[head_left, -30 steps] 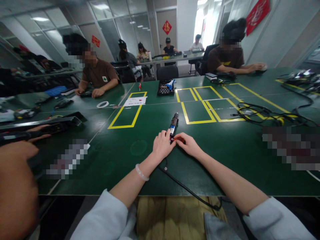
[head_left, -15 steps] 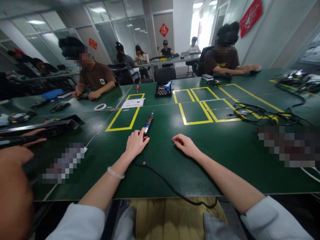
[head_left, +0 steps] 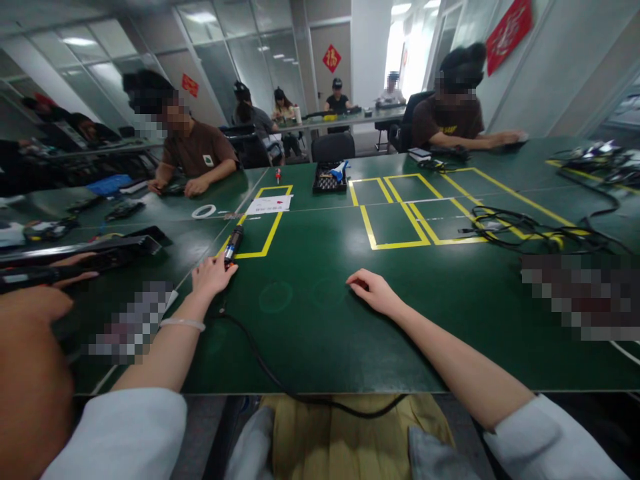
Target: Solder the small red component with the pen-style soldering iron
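Note:
My left hand (head_left: 214,275) is closed around the rear of an electric screwdriver (head_left: 232,245), which lies low over the table with its tip pointing away from me, across the left yellow tape rectangle. A black cord (head_left: 260,363) runs from the tool's back end over the table edge near my lap. My right hand (head_left: 376,292) rests on the green table (head_left: 320,347), its fingers curled loosely together with nothing seen in them. Part of its palm side is hidden.
A white paper sheet (head_left: 270,204) lies beyond the screwdriver, with a tape roll (head_left: 203,211) to its left. A black tray (head_left: 329,180) sits farther back. Tangled black cables (head_left: 505,223) lie at right. A neighbour's arm (head_left: 30,373) reaches in at left; two people sit opposite.
My left hand has carried the screwdriver leftward over the table, from the middle to the left tape rectangle, and its cord has followed. My right hand stays in place.

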`<state>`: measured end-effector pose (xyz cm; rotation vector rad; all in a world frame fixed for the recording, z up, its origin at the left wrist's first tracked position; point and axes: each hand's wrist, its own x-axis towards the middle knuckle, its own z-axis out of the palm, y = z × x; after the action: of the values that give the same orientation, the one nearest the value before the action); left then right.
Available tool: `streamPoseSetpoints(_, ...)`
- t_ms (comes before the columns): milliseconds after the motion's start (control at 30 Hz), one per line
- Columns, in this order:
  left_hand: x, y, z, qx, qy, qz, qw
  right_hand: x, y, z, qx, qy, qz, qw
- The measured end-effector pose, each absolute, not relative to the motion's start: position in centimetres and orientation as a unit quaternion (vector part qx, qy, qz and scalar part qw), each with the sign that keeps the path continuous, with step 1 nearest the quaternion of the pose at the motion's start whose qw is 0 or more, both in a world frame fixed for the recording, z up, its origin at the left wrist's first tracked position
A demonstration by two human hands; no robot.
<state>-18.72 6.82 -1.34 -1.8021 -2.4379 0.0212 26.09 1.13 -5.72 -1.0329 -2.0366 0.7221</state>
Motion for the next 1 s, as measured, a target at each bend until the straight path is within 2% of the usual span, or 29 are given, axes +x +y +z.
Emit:
streamPoseSetpoints(100,-19.8,6.9,-0.9,-0.587,-0.807,0.003,0.062,26.1,1.1,-5.6,-0.403,-0.792,0.281,0.361)
streamPoseSetpoints(300,-19.0,5.9,-0.7,-0.579,-0.799,-0.033,0.160,26.1,1.1,-5.6,-0.402,-0.796,0.281,0.355)
streamPoseSetpoints(433,-18.0,6.1,0.3,-0.564,-0.815,-0.040,0.126,26.0,1.1,-5.7,-0.403,-0.797,0.280,0.353)
streamPoseSetpoints(533,-15.6,6.7,1.2,-0.573,-0.806,-0.115,0.098,26.0,1.2,-5.8,-0.404,-0.797,0.282,0.350)
streamPoseSetpoints(600,-12.6,6.9,1.5,-0.611,-0.768,-0.193,0.028,26.0,1.2,-5.9,-0.403,-0.796,0.286,0.350)
streamPoseSetpoints(700,-6.2,6.4,1.2,-0.702,-0.635,-0.275,-0.165,25.9,1.2,-5.8,-0.400,-0.791,0.296,0.356)
streamPoseSetpoints(833,2.0,4.3,0.1,-0.740,-0.488,-0.275,-0.372,25.8,0.9,-5.6,-0.376,-0.775,0.350,0.368)
streamPoseSetpoints(1000,5.9,2.1,-1.6,-0.730,-0.370,-0.237,-0.524,25.6,0.6,-5.3,-0.331,-0.775,0.403,0.358)
